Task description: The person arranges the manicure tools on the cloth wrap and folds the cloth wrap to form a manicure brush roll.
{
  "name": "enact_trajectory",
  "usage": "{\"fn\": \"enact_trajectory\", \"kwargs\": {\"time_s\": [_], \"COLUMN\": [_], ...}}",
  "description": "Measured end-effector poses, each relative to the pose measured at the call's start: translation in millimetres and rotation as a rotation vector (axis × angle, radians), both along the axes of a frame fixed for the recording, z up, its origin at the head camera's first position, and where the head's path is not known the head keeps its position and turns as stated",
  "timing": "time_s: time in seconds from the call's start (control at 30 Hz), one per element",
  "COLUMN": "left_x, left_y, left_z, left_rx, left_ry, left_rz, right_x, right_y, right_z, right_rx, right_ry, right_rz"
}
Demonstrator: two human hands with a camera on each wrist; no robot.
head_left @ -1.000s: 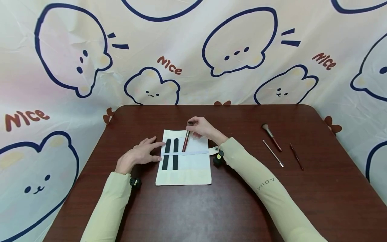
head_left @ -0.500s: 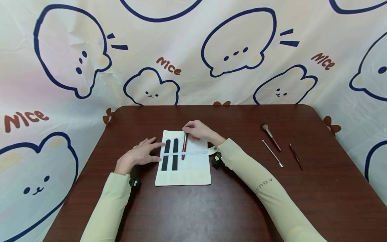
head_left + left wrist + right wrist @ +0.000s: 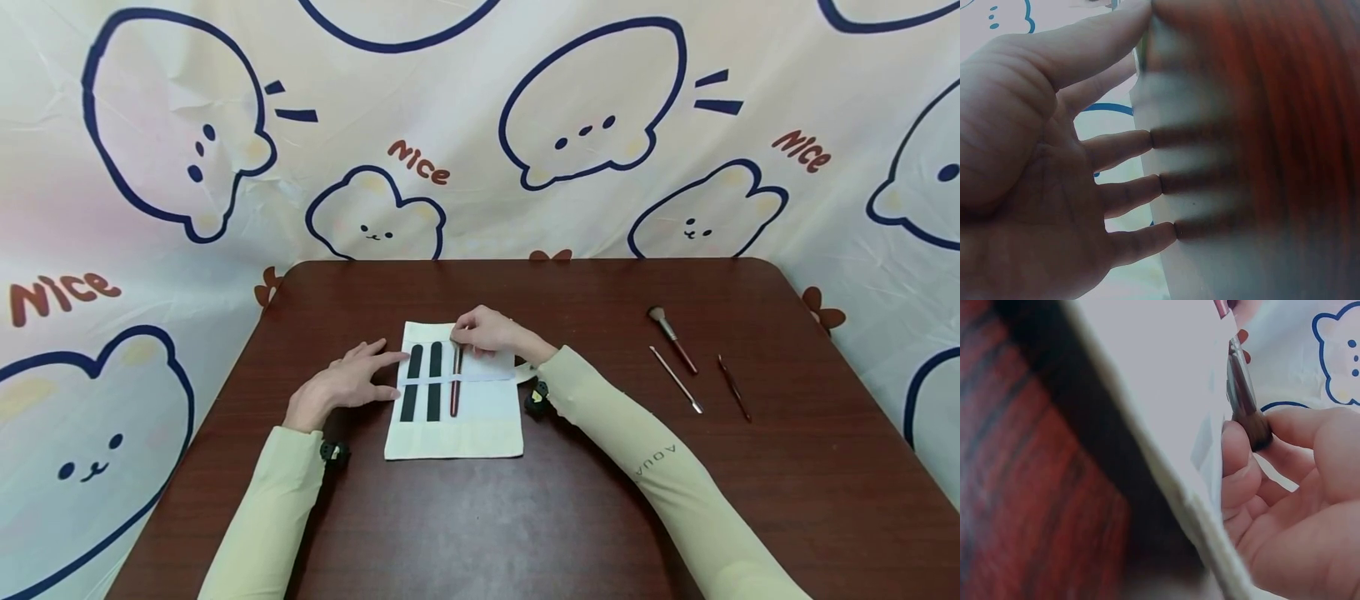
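Observation:
A white cloth brush roll point(image 3: 483, 433) lies spread on the table. Two black flat strips with rounded ends, like nail files point(image 3: 435, 404), sit under its pale elastic band point(image 3: 487, 377). To their right, a makeup brush point(image 3: 454, 400) with a dark red handle passes beneath the band. My right hand point(image 3: 491, 329) pinches this brush at its head end; the brown bristles point(image 3: 1259, 434) and silver ferrule show by the thumb in the right wrist view. My left hand point(image 3: 348, 379) rests at the roll's left edge, fingers spread and fairly straight, thumb and fingertips touching the cloth.
On the right side of the dark wooden table point(image 3: 585, 517) lie a larger fluffy brush point(image 3: 675, 340), a thin silver-tipped tool point(image 3: 677, 381) and a slim dark red stick point(image 3: 734, 388). A printed curtain point(image 3: 480, 108) hangs behind the table.
My right hand has slid the makeup brush toward me under the elastic band, so its handle end now lies well below the band. The left hand has stayed in place.

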State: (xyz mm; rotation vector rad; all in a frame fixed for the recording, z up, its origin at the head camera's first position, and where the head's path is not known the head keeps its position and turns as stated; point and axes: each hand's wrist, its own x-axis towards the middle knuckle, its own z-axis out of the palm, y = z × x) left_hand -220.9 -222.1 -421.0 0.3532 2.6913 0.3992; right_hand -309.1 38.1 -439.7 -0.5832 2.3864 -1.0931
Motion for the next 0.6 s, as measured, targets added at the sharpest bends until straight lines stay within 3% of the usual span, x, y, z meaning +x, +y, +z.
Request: {"fn": "enact_trajectory", "kwargs": {"time_s": [0.37,0.6], "left_x": [-1.3,-1.5], "left_y": [-0.4,-0.7], "left_z": [-0.1,-0.2], "left_rx": [-0.003,0.002], "left_ry": [-0.011,-0.019], "left_rz": [0.005,0.008], "right_x": [9.1,14.9], "right_y": [-4,-4], "right_z": [4.1,9.1], "right_rx": [0.088,0.122], "right_ry": [0.024,-0.01], "right_rz": [0.089,0.237]}}
